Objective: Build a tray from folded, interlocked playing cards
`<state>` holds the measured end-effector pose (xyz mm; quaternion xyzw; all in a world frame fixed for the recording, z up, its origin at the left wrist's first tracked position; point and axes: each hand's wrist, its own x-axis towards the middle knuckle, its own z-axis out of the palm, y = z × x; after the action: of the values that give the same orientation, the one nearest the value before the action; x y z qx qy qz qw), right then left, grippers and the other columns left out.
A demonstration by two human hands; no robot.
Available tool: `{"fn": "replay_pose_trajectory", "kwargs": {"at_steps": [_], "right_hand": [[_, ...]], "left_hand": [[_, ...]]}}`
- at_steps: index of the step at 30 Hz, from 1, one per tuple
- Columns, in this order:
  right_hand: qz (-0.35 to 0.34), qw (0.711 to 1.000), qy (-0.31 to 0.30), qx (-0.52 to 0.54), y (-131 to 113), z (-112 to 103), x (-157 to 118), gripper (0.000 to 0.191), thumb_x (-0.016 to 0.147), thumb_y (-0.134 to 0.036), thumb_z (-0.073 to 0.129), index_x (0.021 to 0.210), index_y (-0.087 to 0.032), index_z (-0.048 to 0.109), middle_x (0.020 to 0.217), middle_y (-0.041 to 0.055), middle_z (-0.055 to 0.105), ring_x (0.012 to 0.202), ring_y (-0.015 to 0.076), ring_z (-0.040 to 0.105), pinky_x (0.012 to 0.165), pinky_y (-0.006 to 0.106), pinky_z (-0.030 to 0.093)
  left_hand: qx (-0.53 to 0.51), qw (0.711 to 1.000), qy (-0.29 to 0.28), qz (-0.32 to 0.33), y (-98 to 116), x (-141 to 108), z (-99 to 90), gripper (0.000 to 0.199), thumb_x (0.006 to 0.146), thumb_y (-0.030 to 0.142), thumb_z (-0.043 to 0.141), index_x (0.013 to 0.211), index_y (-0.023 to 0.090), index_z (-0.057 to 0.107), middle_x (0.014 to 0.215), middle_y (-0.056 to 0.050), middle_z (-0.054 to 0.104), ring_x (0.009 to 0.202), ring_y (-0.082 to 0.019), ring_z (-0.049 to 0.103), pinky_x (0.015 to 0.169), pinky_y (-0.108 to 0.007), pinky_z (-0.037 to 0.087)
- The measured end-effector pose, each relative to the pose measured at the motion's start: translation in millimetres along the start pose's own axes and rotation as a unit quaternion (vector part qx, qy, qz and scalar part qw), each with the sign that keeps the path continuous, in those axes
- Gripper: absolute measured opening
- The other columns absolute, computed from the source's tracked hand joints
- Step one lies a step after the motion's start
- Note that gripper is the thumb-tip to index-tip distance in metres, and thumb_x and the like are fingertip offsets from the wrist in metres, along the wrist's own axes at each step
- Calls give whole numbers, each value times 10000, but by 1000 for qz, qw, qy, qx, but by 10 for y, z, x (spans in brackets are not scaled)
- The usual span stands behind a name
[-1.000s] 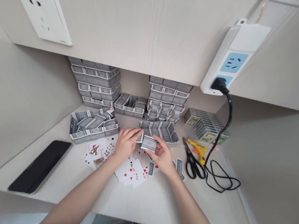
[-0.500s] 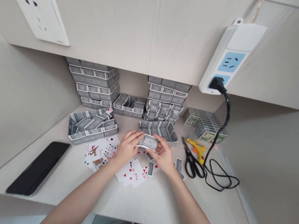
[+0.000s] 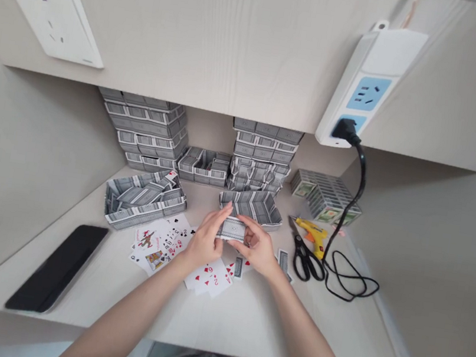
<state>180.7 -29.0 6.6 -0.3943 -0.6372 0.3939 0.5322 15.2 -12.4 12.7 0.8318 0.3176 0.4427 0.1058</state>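
Note:
A folded playing card, grey-patterned back outward, is held up between both hands above the desk. My right hand pinches its right end, with the thumb along the lower edge and the index finger on the top edge. My left hand closes on its left end, its fingers pointing up along the side. Just behind stands an open box made of folded cards. Loose playing cards lie face up below the hands, and more face-up cards spread to the left.
At left is a card box filled with folded pieces, with a black phone before it. Card boxes are stacked at the back. On the right lie black scissors, a yellow glue gun and a looped black cord.
My left fingers have lifted from the front of the folded card and now point upward at its left end. My right hand keeps its pinch. The view has shifted slightly.

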Motion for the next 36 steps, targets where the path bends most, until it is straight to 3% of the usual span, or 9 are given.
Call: {"fn": "replay_pose_trajectory", "kwargs": {"at_steps": [8, 12, 14, 17, 20, 22, 27, 32, 36], "right_hand": [[-3, 1000, 14, -3, 7, -121, 50, 541, 645, -304, 695, 1151, -233, 516, 1174, 105, 492, 819, 172, 574, 675, 313, 516], [-37, 982, 153, -102, 100, -332, 114, 525, 669, -296, 659, 1161, -215, 496, 1113, 104, 516, 706, 143, 547, 624, 305, 497], [-54, 956, 226, -180, 155, -425, 132, 495, 677, -295, 642, 1145, -203, 508, 1063, 96, 527, 652, 131, 514, 617, 311, 485], [-68, 934, 261, -234, 201, -486, 137, 462, 689, -294, 622, 1127, -195, 512, 1035, 90, 527, 613, 124, 487, 609, 311, 478], [-72, 935, 252, -239, 205, -467, 131, 435, 711, -277, 595, 1128, -198, 504, 1097, 102, 506, 629, 128, 490, 610, 307, 477], [-74, 939, 243, -232, 203, -445, 130, 427, 716, -268, 587, 1128, -197, 503, 1126, 107, 496, 664, 139, 502, 613, 307, 477], [-69, 945, 230, -220, 229, -441, 135, 410, 706, -261, 600, 1102, -199, 519, 1141, 107, 496, 695, 148, 522, 604, 306, 481], [-74, 948, 224, -212, 248, -448, 136, 371, 713, -258, 601, 1073, -199, 535, 1153, 107, 490, 746, 156, 543, 617, 303, 493], [-76, 948, 219, -217, 255, -437, 138, 370, 716, -266, 601, 1073, -200, 533, 1157, 106, 489, 800, 163, 550, 627, 291, 499]], "left_hand": [[4, 999, 32, 20, 2, 47, -43, 726, 576, 27, 381, 1281, 194, 335, 1312, -93, 406, 1223, -266, 354, 994, -501, 317], [56, 992, 66, -95, -117, 190, -67, 498, 658, 41, 388, 1124, 188, 487, 1140, -76, 524, 1103, -219, 470, 956, -415, 379], [76, 989, 12, -129, -191, 313, -48, 392, 700, 60, 399, 1043, 189, 537, 1067, -62, 550, 1017, -195, 525, 908, -365, 422], [113, 979, -119, -117, -272, 551, 15, 329, 725, 95, 450, 1018, 185, 568, 1064, -72, 553, 968, -192, 556, 883, -328, 432], [201, 928, -281, -140, -306, 818, 126, 307, 684, 122, 550, 984, 159, 605, 1013, -118, 602, 965, -228, 566, 866, -325, 428], [235, 900, -327, -167, -317, 971, 233, 237, 637, 112, 594, 868, 122, 647, 898, -164, 641, 891, -271, 596, 801, -357, 450], [282, 866, -353, -213, -366, 1120, 453, 206, 591, 98, 619, 791, 90, 667, 848, -218, 653, 872, -320, 602, 771, -404, 448], [272, 873, -345, -211, -429, 1052, 404, 307, 605, 169, 620, 901, 93, 648, 1037, -224, 603, 968, -304, 566, 830, -371, 424], [255, 879, -333, -228, -453, 1070, 396, 439, 600, 155, 628, 1034, 101, 586, 1029, -207, 615, 976, -285, 569, 841, -362, 416]]}}
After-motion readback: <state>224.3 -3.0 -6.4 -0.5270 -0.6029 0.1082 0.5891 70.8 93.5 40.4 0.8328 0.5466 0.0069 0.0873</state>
